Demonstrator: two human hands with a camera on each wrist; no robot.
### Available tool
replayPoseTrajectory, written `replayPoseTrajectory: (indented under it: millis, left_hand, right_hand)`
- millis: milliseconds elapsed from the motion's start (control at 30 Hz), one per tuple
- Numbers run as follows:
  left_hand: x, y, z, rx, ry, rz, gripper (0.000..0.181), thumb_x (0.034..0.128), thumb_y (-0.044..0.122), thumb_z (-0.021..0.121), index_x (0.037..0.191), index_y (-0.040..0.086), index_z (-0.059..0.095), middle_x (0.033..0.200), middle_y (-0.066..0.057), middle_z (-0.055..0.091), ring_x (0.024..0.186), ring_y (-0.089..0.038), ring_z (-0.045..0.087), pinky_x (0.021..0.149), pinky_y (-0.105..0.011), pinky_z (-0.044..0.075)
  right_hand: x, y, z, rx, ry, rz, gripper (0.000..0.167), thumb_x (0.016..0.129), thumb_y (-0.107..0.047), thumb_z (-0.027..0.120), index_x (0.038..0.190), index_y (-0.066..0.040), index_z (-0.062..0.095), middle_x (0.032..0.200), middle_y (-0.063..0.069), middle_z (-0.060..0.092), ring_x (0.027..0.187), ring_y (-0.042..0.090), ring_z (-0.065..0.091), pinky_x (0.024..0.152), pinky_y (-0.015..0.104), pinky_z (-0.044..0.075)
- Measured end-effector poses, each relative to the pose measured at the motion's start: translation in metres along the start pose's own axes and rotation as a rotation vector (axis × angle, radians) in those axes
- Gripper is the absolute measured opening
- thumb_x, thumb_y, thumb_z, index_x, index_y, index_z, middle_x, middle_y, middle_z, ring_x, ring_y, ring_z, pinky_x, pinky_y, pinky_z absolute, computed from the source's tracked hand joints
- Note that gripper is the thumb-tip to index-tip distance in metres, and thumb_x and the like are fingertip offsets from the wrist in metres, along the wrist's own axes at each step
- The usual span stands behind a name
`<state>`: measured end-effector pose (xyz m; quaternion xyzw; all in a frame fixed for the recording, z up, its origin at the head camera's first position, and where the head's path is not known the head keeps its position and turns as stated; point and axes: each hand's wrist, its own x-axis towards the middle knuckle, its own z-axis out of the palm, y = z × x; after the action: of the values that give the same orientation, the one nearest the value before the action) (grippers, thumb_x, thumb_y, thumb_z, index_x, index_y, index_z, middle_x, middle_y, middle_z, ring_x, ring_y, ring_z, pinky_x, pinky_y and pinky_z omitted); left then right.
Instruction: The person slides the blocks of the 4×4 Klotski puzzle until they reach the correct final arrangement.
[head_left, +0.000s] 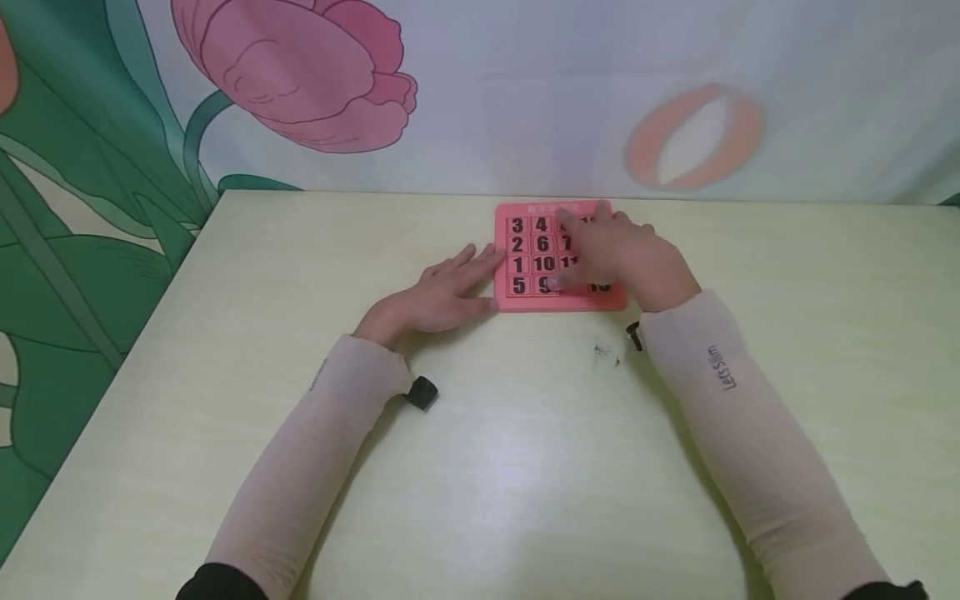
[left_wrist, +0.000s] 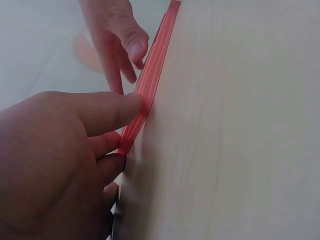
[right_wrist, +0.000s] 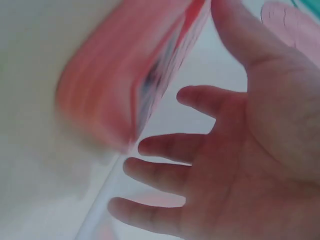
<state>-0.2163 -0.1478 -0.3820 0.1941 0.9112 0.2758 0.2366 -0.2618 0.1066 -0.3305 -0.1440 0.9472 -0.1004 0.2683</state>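
A red sliding number puzzle (head_left: 517, 304) with black numbers on pink tiles lies flat near the table's back edge. At its left side, my left hand (head_left: 442, 292) touches the frame with thumb and fingertips, the fingers mostly straight; the left wrist view shows that thumb (left_wrist: 112, 111) against the puzzle's side (left_wrist: 150, 82). Over the right half of the puzzle, my right hand (head_left: 626, 254) is spread and hides several tiles. In the right wrist view its fingers (right_wrist: 170, 150) are extended and apart, beside the puzzle's edge (right_wrist: 95, 100).
The pale table (head_left: 487, 467) stretches in front of the puzzle. Small dark marks (head_left: 602, 350) show on its surface. Behind the back edge hangs a curtain (head_left: 525, 100) printed with flowers and leaves. Both forearms wear light sleeves (head_left: 322, 458).
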Motion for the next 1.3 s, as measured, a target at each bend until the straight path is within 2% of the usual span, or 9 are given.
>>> replayPoseTrajectory:
  millis: [167,333,400,500,667,867,967,1100,1300]
  left_hand:
    - [-0.001,0.000,0.000,-0.007,-0.002,0.014,0.072,0.1037,0.047,0.050,0.162,0.038,0.009,0.166,0.019,0.000,0.150,-0.006,-0.013,0.120,-0.044,-0.005]
    - [0.000,0.002,0.000,-0.012,-0.003,0.009,0.072,0.1038,0.046,0.050,0.162,0.039,0.009,0.166,0.019,0.000,0.150,-0.006,-0.013,0.120,-0.044,-0.004]
    - [0.000,0.002,0.000,-0.008,-0.002,0.008,0.072,0.1039,0.046,0.050,0.162,0.039,0.009,0.166,0.019,0.000,0.150,-0.006,-0.013,0.120,-0.044,-0.004]
    - [0.000,0.002,0.000,-0.001,0.000,0.008,0.071,0.1040,0.046,0.049,0.162,0.038,0.009,0.166,0.018,0.000,0.150,-0.006,-0.013,0.120,-0.044,-0.005]
    - [0.001,0.001,0.001,-0.011,0.001,-0.006,0.072,0.1036,0.046,0.050,0.162,0.040,0.009,0.166,0.020,0.000,0.150,-0.004,-0.014,0.120,-0.044,-0.005]
    - [0.000,0.000,0.002,-0.022,0.007,-0.014,0.073,0.1028,0.046,0.052,0.162,0.040,0.011,0.166,0.019,0.001,0.150,-0.005,-0.013,0.121,-0.044,-0.004]
    - [-0.001,0.000,0.002,-0.023,0.007,-0.017,0.073,0.1028,0.046,0.052,0.162,0.040,0.011,0.166,0.019,0.001,0.150,-0.005,-0.013,0.121,-0.044,-0.004]
    - [-0.002,0.000,0.001,-0.017,0.006,-0.013,0.073,0.1030,0.046,0.052,0.162,0.039,0.010,0.167,0.019,0.001,0.150,-0.006,-0.013,0.121,-0.044,-0.004]
    - [-0.002,0.000,0.000,-0.001,0.002,0.004,0.072,0.1040,0.046,0.050,0.163,0.038,0.009,0.167,0.019,-0.001,0.151,-0.007,-0.013,0.121,-0.044,-0.004]
  right_hand:
    - [-0.008,0.026,-0.013,0.113,-0.090,0.039,0.115,0.087,-0.054,0.074,0.163,-0.027,-0.008,0.162,0.030,-0.017,0.147,0.054,-0.004,0.109,0.075,0.013]
    - [-0.017,0.049,-0.020,0.200,-0.135,0.109,0.114,0.087,-0.046,0.076,0.161,-0.034,-0.010,0.160,0.028,-0.023,0.144,0.059,-0.009,0.105,0.080,0.010]
    - [-0.017,0.052,-0.019,0.202,-0.132,0.120,0.115,0.087,-0.048,0.077,0.161,-0.033,-0.010,0.160,0.029,-0.022,0.143,0.061,-0.008,0.104,0.081,0.010]
    - [-0.013,0.048,-0.013,0.210,-0.113,0.131,0.120,0.085,-0.054,0.077,0.160,-0.032,-0.013,0.159,0.029,-0.023,0.144,0.058,-0.013,0.105,0.080,0.007]
    - [-0.006,0.035,-0.007,0.142,-0.069,0.092,0.125,0.084,-0.060,0.075,0.159,-0.027,-0.019,0.160,0.031,-0.021,0.146,0.054,-0.010,0.106,0.079,0.010]
    - [-0.003,0.037,-0.013,0.131,-0.055,0.089,0.111,0.094,-0.065,0.056,0.154,-0.028,-0.029,0.157,0.030,-0.029,0.145,0.057,-0.007,0.106,0.079,0.010]
    - [-0.003,0.040,-0.014,0.156,-0.051,0.112,0.102,0.098,-0.061,0.050,0.155,-0.027,-0.028,0.155,0.030,-0.031,0.143,0.059,-0.008,0.107,0.078,0.009]
    - [-0.003,0.041,-0.014,0.193,-0.069,0.125,0.102,0.099,-0.052,0.057,0.156,-0.031,-0.024,0.156,0.028,-0.031,0.144,0.057,-0.011,0.106,0.079,0.007]
    - [-0.006,0.038,-0.014,0.198,-0.102,0.110,0.113,0.092,-0.054,0.068,0.157,-0.034,-0.022,0.156,0.026,-0.031,0.145,0.054,-0.015,0.107,0.078,0.004]
